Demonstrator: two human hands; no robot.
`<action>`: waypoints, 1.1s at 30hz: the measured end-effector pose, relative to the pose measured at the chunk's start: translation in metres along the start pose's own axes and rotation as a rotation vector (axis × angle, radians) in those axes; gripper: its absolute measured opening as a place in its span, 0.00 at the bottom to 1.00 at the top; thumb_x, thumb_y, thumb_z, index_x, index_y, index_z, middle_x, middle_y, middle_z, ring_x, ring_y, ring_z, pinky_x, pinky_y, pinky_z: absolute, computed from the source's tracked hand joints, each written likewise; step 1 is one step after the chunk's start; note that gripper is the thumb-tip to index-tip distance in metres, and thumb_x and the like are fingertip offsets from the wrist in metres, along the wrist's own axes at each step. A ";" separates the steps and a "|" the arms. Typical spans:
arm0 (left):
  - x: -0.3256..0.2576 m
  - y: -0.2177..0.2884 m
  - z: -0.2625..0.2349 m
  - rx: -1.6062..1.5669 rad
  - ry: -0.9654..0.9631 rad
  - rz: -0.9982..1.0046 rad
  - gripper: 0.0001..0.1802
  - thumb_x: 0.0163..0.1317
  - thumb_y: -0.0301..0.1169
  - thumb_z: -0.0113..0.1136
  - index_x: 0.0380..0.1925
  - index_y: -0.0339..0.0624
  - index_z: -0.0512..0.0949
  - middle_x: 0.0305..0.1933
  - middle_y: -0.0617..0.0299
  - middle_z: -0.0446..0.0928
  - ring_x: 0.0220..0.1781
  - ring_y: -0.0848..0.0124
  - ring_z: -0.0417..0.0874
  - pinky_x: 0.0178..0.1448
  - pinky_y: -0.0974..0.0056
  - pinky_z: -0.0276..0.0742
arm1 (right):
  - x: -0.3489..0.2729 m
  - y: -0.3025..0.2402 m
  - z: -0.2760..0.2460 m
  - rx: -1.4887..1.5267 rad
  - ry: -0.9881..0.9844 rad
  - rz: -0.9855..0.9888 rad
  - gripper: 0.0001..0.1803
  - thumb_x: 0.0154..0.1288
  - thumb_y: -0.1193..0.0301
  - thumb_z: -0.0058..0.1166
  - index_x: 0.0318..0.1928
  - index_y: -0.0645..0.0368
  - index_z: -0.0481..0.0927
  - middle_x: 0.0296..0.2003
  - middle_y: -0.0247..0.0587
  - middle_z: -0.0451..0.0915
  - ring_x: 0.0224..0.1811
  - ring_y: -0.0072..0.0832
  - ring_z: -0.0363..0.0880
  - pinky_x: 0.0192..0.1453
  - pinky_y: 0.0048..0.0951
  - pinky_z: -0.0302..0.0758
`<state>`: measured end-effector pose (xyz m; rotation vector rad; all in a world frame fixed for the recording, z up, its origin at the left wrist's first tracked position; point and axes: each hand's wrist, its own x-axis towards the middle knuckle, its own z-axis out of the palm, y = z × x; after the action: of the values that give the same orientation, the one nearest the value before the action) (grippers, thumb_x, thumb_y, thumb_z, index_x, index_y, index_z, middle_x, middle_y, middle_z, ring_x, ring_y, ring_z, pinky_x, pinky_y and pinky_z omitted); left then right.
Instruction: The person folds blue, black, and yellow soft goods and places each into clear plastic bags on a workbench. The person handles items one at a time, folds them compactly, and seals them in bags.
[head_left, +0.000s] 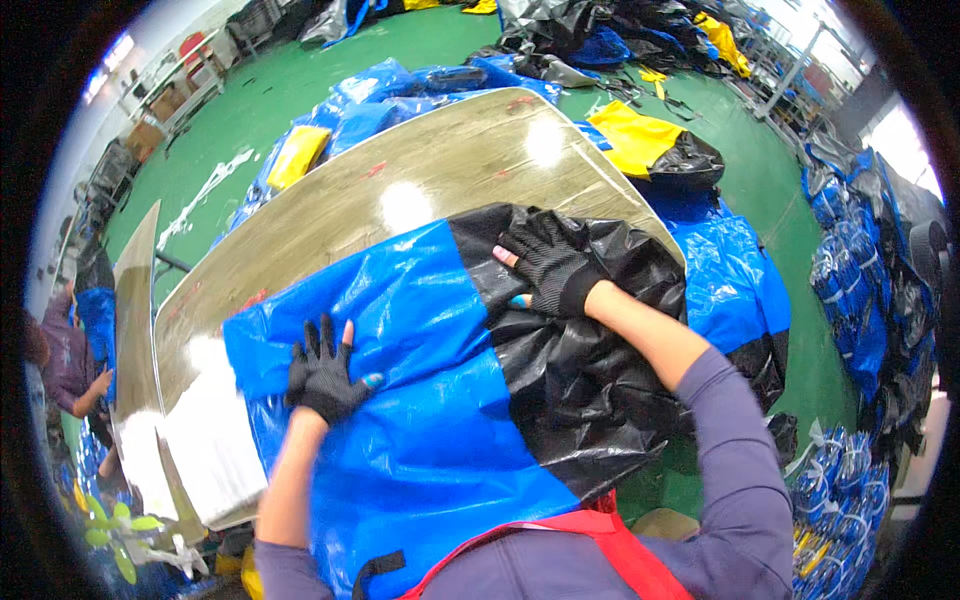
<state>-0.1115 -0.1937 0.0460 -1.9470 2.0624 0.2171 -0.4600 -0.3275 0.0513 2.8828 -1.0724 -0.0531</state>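
Observation:
A large sheet-like piece of shiny blue and black plastic fabric point(420, 420) lies across the table point(325, 225) in front of me, its near edge hanging down against my body. My left hand point(328, 375), in a black glove with some fingertips bare, rests flat on the blue part with fingers spread. On the black part, near its far edge, my right hand point(550, 262) presses down in a similar glove, fingers stretched out. Neither hand grips anything. A short black strap point(378, 572) shows at the near end of the blue part.
Blue plastic pieces point(385, 105) are heaped beyond the table's far edge. A yellow and black piece point(640, 140) lies over more blue fabric point(735, 270) at the right. Tied blue bundles point(840, 510) stand at lower right. At far left, a person point(75, 350) handles blue fabric beside another tabletop.

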 end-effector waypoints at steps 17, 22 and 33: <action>0.108 0.097 0.040 -0.022 0.392 0.106 0.43 0.55 0.65 0.51 0.70 0.63 0.60 0.76 0.49 0.50 0.77 0.46 0.48 0.71 0.29 0.33 | -0.062 0.116 -0.011 0.062 0.304 0.719 0.20 0.62 0.48 0.52 0.39 0.51 0.79 0.33 0.47 0.81 0.36 0.48 0.81 0.35 0.45 0.75; 0.078 0.088 0.012 -0.348 0.410 0.300 0.45 0.54 0.63 0.55 0.69 0.56 0.61 0.73 0.47 0.55 0.75 0.46 0.52 0.73 0.34 0.40 | -0.097 0.117 -0.011 0.165 0.587 0.250 0.30 0.50 0.62 0.63 0.56 0.49 0.75 0.49 0.45 0.78 0.51 0.47 0.76 0.53 0.40 0.73; 0.078 0.106 -0.079 -0.178 1.319 0.335 0.20 0.60 0.31 0.55 0.53 0.45 0.77 0.56 0.45 0.75 0.63 0.48 0.71 0.70 0.46 0.59 | -0.049 0.161 -0.047 0.574 0.547 0.305 0.23 0.62 0.54 0.55 0.51 0.55 0.80 0.42 0.55 0.82 0.46 0.47 0.81 0.52 0.40 0.76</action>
<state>-0.2288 -0.2848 0.0867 -2.0160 3.1805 -1.1638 -0.5989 -0.4147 0.1100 2.8109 -1.5586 1.1534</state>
